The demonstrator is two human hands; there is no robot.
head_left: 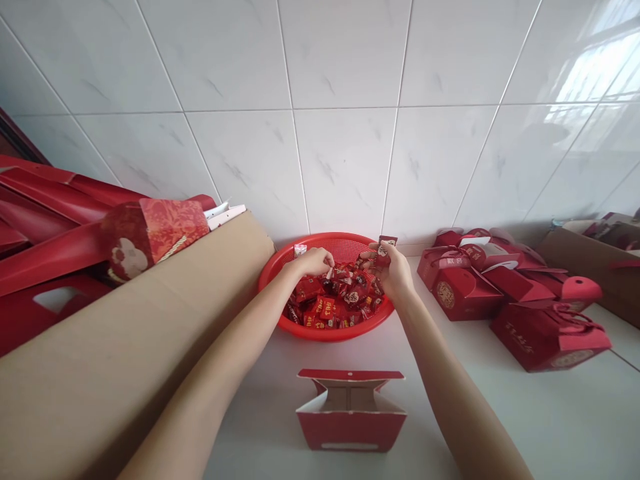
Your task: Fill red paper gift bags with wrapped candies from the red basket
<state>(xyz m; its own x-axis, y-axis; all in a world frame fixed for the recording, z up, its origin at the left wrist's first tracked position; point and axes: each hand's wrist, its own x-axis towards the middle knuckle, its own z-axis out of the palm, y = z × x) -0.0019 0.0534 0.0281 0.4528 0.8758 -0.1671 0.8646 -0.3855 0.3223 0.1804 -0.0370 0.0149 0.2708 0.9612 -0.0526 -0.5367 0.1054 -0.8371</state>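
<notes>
1. Picking sweets [327, 308] from the basket [335, 335] seems the step.
2. Right hand [393, 265] pinches one sweet [387, 243]; left hand [316, 261] curls over others, grip unclear.
3. Next likely calls for clearing the basket's edge.

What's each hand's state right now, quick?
Left hand: fingers curled; can't tell if its grip holds anything.
Right hand: closed, holding a small wrapped packet.

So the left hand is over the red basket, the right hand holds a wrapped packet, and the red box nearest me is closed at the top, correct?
Not quite: the head view shows the red box open at the top, its pale inside visible. The left hand is over the red basket, and the right hand holds a wrapped packet.
</notes>
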